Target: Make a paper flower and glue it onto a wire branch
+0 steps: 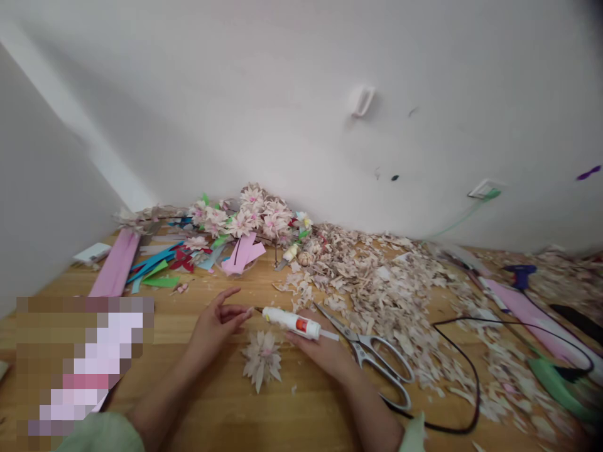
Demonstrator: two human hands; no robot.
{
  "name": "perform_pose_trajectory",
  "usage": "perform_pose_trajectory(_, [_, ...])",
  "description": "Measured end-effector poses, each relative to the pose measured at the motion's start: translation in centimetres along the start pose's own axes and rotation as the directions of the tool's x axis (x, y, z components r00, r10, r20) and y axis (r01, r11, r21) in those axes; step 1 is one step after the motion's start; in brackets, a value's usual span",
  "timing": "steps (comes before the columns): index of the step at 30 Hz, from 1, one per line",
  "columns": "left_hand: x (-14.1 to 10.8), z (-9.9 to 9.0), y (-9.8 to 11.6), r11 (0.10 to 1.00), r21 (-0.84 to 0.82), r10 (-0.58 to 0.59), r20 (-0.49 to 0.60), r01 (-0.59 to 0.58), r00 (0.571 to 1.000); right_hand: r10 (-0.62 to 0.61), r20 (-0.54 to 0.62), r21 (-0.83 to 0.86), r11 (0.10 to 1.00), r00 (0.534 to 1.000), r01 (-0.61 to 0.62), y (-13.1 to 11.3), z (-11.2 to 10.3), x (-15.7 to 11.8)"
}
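My right hand (325, 355) is wrapped around a straight white hot glue gun (291, 322), with a red-orange label and a pale stick coming out of its rear. Its dark tip points left at my left hand (217, 323). There the thumb and a finger pinch together close to the tip, the index finger raised; whatever they hold is too small to make out. Below, between both hands, a pale petalled flower (262, 361) with a pinkish centre lies on the wooden table (211, 402). Scissors (372, 355) with grey handles lie just right of my right hand.
Shredded husk-like scraps (391, 289) cover the right and back. Finished flowers (254, 213) stand by the wall, with coloured paper strips (153, 263) to their left. A black cable (475, 376) loops at right, near a blue glue gun (521, 275) and a green object (560, 389).
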State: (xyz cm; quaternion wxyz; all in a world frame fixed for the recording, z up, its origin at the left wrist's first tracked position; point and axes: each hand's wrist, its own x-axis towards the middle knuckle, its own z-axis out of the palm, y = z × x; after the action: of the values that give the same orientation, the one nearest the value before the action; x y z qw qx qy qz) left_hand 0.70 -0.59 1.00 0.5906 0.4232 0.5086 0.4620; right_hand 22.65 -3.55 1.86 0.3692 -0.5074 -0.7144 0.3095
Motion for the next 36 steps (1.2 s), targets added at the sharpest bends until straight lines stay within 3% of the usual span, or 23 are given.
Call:
perform_pose_trajectory(14, [-0.16, 0.24, -0.16, 0.994, 0.088, 0.064, -0.005, -0.063, 0.998, 0.034, 0.057, -0.037, 0.999, 0.998, -0.032, 0.37, 0.00, 0.03])
perform_pose_trajectory(36, [-0.29, 0.35, 0.02, 0.993, 0.092, 0.070, -0.010, -0.069, 0.997, 0.033, 0.028, -0.030, 0.999, 0.999, -0.033, 0.28, 0.08, -0.08])
